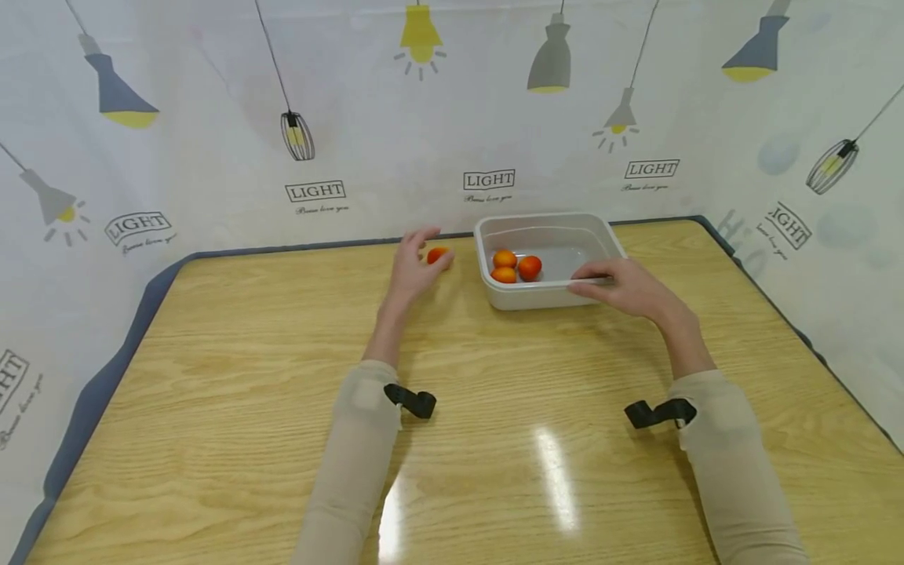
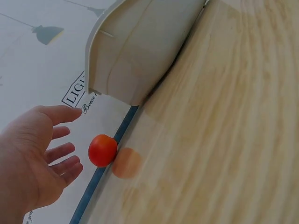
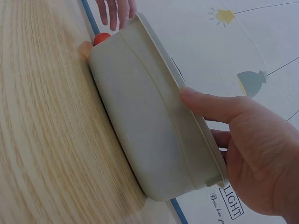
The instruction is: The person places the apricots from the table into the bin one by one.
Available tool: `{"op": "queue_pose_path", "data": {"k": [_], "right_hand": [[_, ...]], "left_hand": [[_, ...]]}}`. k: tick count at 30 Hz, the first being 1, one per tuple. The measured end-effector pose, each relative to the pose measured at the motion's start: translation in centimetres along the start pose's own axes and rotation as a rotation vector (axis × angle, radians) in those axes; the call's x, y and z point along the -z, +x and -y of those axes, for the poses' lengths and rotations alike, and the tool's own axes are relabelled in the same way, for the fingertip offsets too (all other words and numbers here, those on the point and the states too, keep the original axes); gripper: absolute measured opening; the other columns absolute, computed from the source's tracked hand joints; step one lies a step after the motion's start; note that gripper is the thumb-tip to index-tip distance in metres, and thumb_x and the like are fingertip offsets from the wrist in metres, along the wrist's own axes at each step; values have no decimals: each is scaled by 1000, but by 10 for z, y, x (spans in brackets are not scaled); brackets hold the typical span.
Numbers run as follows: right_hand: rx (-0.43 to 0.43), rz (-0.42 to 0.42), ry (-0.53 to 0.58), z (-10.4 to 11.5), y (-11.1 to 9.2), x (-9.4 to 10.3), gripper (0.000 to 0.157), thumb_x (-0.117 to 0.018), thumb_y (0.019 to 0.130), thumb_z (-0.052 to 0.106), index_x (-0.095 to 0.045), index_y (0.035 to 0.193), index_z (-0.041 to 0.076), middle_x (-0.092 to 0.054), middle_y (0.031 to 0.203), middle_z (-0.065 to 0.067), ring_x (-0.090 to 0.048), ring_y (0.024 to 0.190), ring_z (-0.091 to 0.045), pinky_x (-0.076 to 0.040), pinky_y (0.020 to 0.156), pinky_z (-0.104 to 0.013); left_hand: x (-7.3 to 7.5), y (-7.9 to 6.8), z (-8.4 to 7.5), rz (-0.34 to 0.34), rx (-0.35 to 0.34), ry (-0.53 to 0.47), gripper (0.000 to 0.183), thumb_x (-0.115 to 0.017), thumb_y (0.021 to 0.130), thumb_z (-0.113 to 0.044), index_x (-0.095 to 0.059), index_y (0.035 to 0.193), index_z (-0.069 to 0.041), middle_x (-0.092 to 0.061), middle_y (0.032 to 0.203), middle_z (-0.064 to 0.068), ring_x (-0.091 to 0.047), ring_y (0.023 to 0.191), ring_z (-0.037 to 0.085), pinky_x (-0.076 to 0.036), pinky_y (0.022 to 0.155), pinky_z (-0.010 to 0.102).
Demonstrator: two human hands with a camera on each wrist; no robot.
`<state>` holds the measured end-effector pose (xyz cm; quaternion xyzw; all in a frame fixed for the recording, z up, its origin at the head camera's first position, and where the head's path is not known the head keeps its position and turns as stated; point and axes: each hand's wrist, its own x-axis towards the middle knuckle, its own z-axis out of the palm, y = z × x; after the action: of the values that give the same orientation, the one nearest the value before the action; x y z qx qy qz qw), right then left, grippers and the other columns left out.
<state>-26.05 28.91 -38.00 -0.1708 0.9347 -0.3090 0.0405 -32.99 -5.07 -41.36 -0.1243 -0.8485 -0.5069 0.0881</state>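
Note:
A single cherry tomato (image 1: 435, 255) sits on the table left of a white plastic container (image 1: 523, 298). My left hand (image 1: 412, 269) is spread around that tomato, thumb on its right side. In the left wrist view a gap shows between the fingers and the tomato (image 2: 103, 150). With the thumb outside and the fingers inside, my right hand (image 1: 628, 288) grips the container's front rim near its right corner. Three more tomatoes (image 1: 530, 267) lie in the left part of the container.
The wooden table (image 1: 233, 377) ends at a dark blue edge along the back. Behind it hangs a white cloth (image 1: 367, 118) printed with lamps. Each sleeve carries a black strap mount, one on the left (image 1: 411, 401) and one on the right (image 1: 660, 413).

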Motion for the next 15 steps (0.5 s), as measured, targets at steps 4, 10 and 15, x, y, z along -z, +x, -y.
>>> {"op": "queue_pose_path", "data": {"k": [4,10,15], "right_hand": [[5,2,4,0,-1,0,39,-59,83,50,-66,106,19,-64,104,0,-55,94,-19,-46,81,-41],[15,-4,-4,0,0,0,38,-59,84,49,-66,105,18,-64,102,0,-55,91,-18,-45,81,-39],[2,3,5,0,0,0,39,-59,83,50,-66,105,18,-63,103,0,-55,93,-19,-45,82,-40]], "left_hand": [[-1,0,7,31,-8,56,54,-69,81,-22,-49,130,-12,-39,136,8,-37,123,27,-33,101,37],[-3,1,14,84,-3,111,61,-69,81,-26,-44,135,-13,-33,143,7,-28,131,24,-21,108,41],[-5,2,17,124,-20,134,63,-69,81,-24,-42,136,-10,-33,144,7,-27,132,25,-19,109,39]]}}
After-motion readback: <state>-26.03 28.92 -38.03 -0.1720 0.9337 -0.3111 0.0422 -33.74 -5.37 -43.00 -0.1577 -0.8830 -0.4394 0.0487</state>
